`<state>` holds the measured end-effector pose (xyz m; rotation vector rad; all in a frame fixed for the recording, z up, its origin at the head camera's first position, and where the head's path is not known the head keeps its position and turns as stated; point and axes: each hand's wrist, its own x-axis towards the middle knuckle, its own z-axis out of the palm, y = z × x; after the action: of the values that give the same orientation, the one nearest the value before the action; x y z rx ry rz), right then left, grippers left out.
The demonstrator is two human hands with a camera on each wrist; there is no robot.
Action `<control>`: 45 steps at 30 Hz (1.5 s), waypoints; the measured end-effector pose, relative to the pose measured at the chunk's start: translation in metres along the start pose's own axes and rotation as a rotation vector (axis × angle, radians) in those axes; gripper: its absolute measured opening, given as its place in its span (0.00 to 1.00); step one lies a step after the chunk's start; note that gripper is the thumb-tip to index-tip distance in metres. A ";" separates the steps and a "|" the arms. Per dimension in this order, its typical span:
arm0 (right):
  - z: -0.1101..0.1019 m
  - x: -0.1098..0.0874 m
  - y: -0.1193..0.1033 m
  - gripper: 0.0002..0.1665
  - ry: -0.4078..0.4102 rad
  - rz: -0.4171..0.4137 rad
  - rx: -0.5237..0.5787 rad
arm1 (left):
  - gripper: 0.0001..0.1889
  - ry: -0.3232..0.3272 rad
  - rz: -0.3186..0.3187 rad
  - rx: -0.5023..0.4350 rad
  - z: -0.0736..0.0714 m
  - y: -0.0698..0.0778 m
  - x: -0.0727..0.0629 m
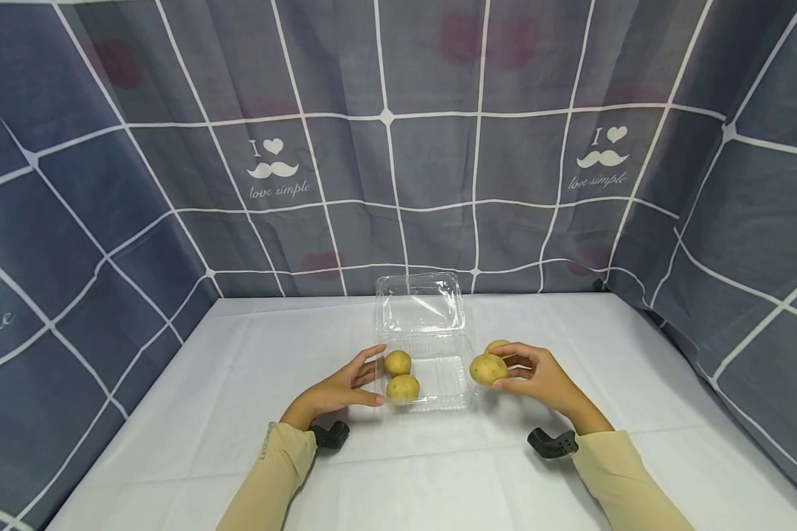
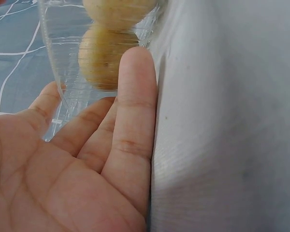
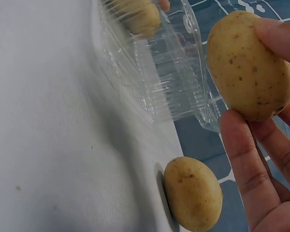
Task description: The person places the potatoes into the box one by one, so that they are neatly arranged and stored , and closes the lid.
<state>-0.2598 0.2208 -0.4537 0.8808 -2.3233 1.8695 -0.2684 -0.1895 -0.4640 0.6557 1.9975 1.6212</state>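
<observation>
Far left, I have the left hand [image 1: 345, 383] by the container's left wall, fingers and thumb spread apart, nothing gripped. Clear plastic makes it hard to tell whether the fingertips actually press that wall.

Next, inside the clear container [image 1: 443, 372], left side: far potato [image 1: 398, 362] and near potato [image 1: 402, 387], one behind the other. Those two I count as done. The right part of the base is bare, so I judge there's room for more. The lid [image 1: 421, 306] stands raised at the back; closing not done.

At the container's right rim, I see the held potato [image 1: 488, 369], up off the table [image 1: 206, 413] and not yet set inside. Just behind it and partly hidden by it from the head view, the loose potato [image 3: 193, 193] sits on the table, outside the container, untouched.

Far right, my right hand [image 1: 538, 380] is clamped on the held potato, thumb on one side, fingers on the other. I'd call it about halfway: two in, two out, lid up.
</observation>
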 end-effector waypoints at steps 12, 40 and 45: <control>0.008 0.006 -0.004 0.28 0.010 -0.011 -0.026 | 0.56 0.004 -0.005 -0.002 0.001 0.000 0.000; 0.029 0.029 -0.009 0.29 -0.090 0.007 -0.033 | 0.56 0.003 -0.001 0.005 0.001 0.002 0.000; 0.033 0.034 -0.011 0.29 -0.110 0.018 -0.034 | 0.56 0.003 -0.001 0.002 0.000 0.002 0.000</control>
<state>-0.2726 0.1762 -0.4404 0.9867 -2.4256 1.8263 -0.2681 -0.1893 -0.4624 0.6528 2.0012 1.6210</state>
